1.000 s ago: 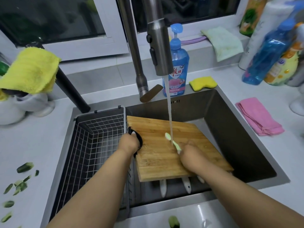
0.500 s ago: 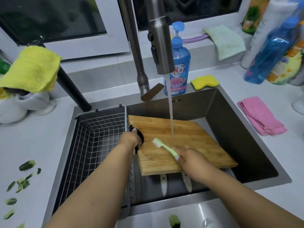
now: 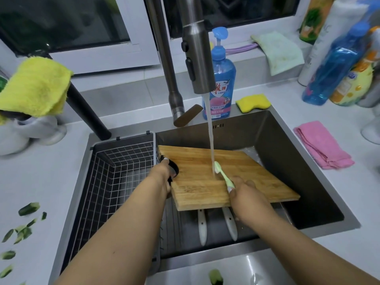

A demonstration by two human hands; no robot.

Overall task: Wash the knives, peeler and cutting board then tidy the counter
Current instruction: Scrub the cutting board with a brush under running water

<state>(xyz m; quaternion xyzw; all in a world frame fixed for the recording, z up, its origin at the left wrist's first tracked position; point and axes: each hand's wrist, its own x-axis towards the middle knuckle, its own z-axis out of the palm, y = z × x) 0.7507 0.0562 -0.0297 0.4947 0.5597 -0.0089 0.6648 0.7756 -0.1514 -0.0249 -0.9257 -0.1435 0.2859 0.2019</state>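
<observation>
head view, board wash in progress. my left hand (image 3: 164,174) grips the cutting board (image 3: 222,177) at its black handle hole, fingers curled through the hole at the board's left edge. my right hand (image 3: 244,192) pinches a pale green brush (image 3: 223,174), fingers closed round its handle; the brush head lies just beyond my fingertips, touching the wet wood where the stream from the tap (image 3: 197,58) lands. the board sits tilted over the sink (image 3: 308,161), its near edge low. below my right wrist, two white knife handles (image 3: 216,225) poke out from under the board; the blades are hidden, and i cannot tell where the peeler is. left of my left fingers stands the wire basket (image 3: 115,177). cucumber scraps (image 3: 22,227) lie on the counter well left of both hands.

risks as i judge them: the wet handle could slip from my left grip and drop the board onto the knives; reaching under the board blind could meet a hidden blade; water running off the tilted board may splash the counter; hard strokes could flick the brush loose
</observation>
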